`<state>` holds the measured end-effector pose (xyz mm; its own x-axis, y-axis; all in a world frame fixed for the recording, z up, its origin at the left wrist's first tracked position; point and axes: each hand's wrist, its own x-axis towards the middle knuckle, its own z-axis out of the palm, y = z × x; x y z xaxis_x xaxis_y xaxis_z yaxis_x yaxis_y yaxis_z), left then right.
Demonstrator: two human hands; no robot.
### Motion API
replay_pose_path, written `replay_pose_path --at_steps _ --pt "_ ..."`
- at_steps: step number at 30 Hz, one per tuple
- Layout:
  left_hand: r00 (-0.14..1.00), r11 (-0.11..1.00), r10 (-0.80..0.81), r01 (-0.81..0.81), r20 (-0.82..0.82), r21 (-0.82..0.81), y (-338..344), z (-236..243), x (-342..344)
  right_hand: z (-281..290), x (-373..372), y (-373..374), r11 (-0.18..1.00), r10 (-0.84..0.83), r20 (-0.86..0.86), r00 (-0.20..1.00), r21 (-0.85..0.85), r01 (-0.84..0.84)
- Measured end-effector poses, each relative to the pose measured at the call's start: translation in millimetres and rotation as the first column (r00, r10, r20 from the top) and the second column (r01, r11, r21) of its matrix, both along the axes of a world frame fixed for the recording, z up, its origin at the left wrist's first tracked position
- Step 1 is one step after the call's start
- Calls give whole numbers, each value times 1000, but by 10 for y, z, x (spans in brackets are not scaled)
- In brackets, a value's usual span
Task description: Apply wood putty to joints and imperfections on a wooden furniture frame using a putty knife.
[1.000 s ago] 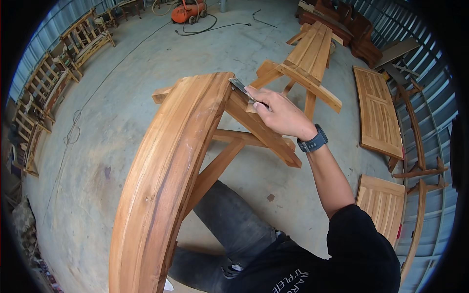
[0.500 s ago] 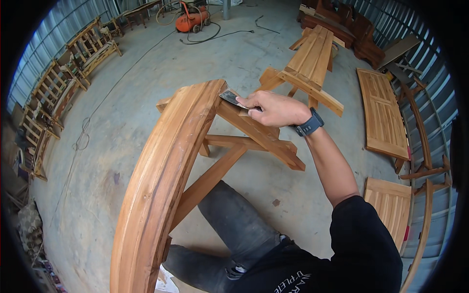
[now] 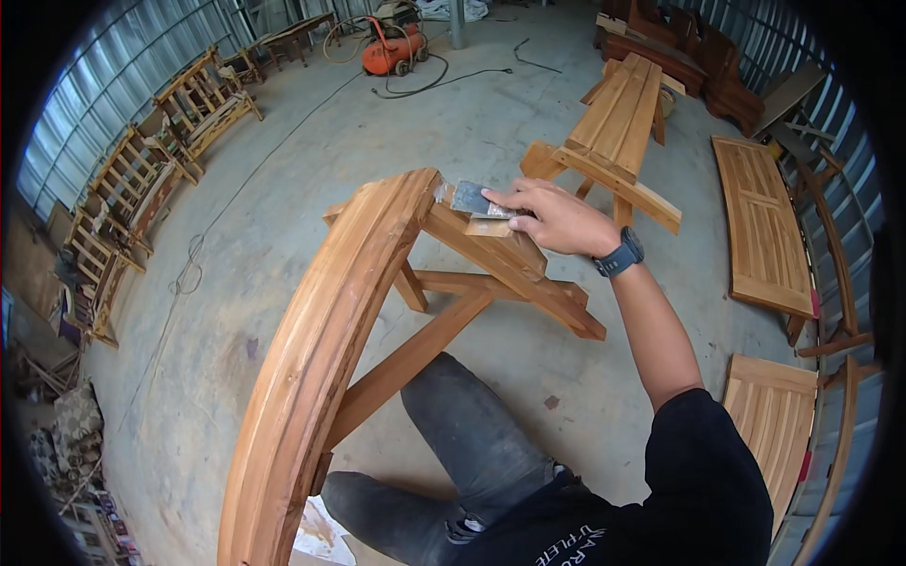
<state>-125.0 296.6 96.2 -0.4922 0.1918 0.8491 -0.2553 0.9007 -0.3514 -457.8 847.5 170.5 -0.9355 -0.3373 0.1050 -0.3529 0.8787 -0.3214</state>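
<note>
My right hand (image 3: 552,217) is closed on a putty knife (image 3: 468,196) with a flat grey blade, its fingers over the blade and handle. The blade is just right of the top corner of a wooden bench (image 3: 316,349), whose long plank runs toward me above angled legs and braces. A tan flat piece (image 3: 484,226) lies just under the knife; I cannot tell whether it is held or part of the bench. Pale smears show near that corner. My left hand is not in view.
A second wooden table (image 3: 613,113) stands beyond. Panels (image 3: 760,226) line the right wall, chair frames (image 3: 113,236) the left. An orange compressor (image 3: 387,57) with hoses is at the back. A cable (image 3: 283,137) crosses the concrete floor. My legs are under the bench; paper (image 3: 316,533) lies beside them.
The view has shifted, so the scene sits lower and further right. The knife has moved rightward from the bench corner and its blade is turned more level, still in my right hand.
</note>
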Motion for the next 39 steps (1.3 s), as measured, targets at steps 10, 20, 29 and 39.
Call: replay_pose_path --at_steps 10,20,29,39 --pt "1000 1000 -5 5 15 -9 -122 -85 81 -231 -362 235 973 146 -35 989 -178 -150" --pt "1000 999 -23 22 10 44 -219 -217 137 -491 -489 236 947 252 -90 963 -182 -265" --pt "1000 998 -30 29 8 60 -31 -79 -8 -257 -530 159 963 269 -14 963 38 -268" --pt "998 998 -50 51 -26 39 -39 -57 23 283 -15 -12 818 37 529 848 -503 278"
